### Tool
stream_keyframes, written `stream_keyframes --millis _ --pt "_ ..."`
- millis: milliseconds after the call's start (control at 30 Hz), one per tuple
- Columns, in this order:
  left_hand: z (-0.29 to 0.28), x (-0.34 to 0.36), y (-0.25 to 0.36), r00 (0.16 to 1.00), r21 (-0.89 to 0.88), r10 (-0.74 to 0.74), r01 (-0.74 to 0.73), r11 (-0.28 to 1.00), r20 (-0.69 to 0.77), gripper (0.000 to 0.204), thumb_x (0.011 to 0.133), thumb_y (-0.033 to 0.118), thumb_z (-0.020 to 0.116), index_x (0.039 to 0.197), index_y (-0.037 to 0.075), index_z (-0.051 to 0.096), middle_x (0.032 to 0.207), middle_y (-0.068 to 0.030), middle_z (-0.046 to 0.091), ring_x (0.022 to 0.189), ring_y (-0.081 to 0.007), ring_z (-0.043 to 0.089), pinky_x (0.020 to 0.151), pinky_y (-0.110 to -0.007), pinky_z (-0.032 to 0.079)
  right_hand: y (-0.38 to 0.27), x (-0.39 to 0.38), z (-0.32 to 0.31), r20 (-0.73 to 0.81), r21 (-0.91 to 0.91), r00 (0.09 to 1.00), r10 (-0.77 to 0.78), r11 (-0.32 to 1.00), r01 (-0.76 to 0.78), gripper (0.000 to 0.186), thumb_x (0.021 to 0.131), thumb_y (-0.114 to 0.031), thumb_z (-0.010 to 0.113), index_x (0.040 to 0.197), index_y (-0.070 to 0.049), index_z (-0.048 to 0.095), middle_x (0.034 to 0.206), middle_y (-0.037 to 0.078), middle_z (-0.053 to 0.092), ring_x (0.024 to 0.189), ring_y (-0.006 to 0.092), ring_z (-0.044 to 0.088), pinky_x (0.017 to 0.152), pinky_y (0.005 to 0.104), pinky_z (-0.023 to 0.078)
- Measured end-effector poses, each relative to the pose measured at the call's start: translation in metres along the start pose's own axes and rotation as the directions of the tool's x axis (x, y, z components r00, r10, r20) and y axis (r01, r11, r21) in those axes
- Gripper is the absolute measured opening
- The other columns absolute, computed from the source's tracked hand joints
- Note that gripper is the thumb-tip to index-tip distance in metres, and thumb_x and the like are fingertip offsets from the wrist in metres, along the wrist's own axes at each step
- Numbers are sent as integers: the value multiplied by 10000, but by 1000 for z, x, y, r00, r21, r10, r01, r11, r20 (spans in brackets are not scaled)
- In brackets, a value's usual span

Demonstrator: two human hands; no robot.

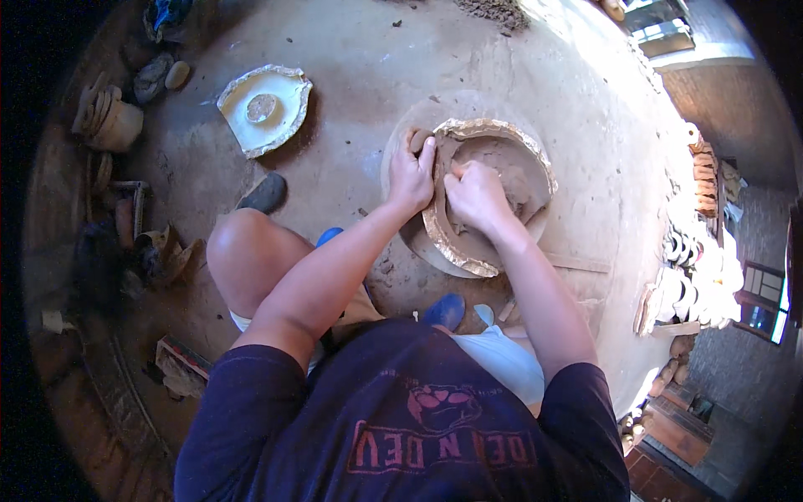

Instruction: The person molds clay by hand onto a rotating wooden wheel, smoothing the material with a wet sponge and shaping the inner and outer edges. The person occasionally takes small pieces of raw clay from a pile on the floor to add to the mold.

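Note:
A round, bowl-like mould (548, 159) with a thick, chipped pale rim sits on a flat round slab (397, 138) on the floor in front of me. Grey-brown clay (523, 188) lines its inside, with loose lumps at the bottom. My left hand (411, 174) grips the mould's left side from outside, thumb up near the rim and fingers curled. Inside the mould, my right hand (475, 194) is closed in a fist against the clay near the left wall. Whatever its fingers may hold is hidden.
A pale mould piece (288, 79) with a round raised centre lies at the left, and a dark stone (266, 192) rests by my knee. Pots (117, 125) stand far left. Stacked pottery (690, 284) lines the right. A crumbly clay heap (493, 12) lies at the back.

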State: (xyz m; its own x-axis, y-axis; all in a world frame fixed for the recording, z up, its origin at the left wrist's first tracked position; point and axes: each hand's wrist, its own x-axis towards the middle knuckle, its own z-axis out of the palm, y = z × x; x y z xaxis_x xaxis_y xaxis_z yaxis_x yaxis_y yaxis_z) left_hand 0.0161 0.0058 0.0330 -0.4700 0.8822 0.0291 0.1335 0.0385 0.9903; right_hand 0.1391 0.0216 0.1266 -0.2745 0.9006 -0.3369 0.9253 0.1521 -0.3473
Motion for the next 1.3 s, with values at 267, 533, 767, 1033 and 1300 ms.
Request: stream_keyframes --millis 267,533,767,1033,1300 --pt "-8 -2 -13 993 -285 -102 113 952 53 476 1046 348 617 1352 -15 579 1275 -274 668 1210 -418 638 1022 -456 489 5 7 -11 65 251 995 73 964 -87 298 865 -188 602 940 52 762 991 289 738 983 439 710 925 472 558" --pt "-2 -12 6 989 -62 -145 145 988 -7 521 1060 337 615 1436 -14 532 1299 -269 674 1220 -387 656 1031 -426 499 13 -14 16 -15 -53 976 -219 974 218 245 854 -121 583 912 47 753 970 296 721 965 469 696 900 503 552" --pt "2 2 -15 990 -247 -134 140 959 40 505 1053 321 632 1407 -31 555 1255 -243 707 1183 -327 681 1009 -401 516 0 -22 9 75 2 986 -152 988 152 246 868 -103 547 929 56 724 1049 343 651 1061 499 651 960 521 520" --pt "1 9 -7 985 -215 -146 164 963 95 512 1047 334 642 1397 -32 566 1241 -237 716 1170 -330 689 1012 -401 518 18 -29 14 110 82 983 -149 987 140 291 908 -145 514 1038 50 686 1142 347 632 1104 497 641 991 527 505" --pt "-1 20 -27 992 -218 -114 101 971 -45 429 1067 297 616 1353 -20 589 1207 -227 728 1138 -337 697 982 -402 527 13 -14 -4 273 23 949 -155 988 155 366 911 -209 538 1055 72 723 1120 313 709 1087 455 686 984 503 524"
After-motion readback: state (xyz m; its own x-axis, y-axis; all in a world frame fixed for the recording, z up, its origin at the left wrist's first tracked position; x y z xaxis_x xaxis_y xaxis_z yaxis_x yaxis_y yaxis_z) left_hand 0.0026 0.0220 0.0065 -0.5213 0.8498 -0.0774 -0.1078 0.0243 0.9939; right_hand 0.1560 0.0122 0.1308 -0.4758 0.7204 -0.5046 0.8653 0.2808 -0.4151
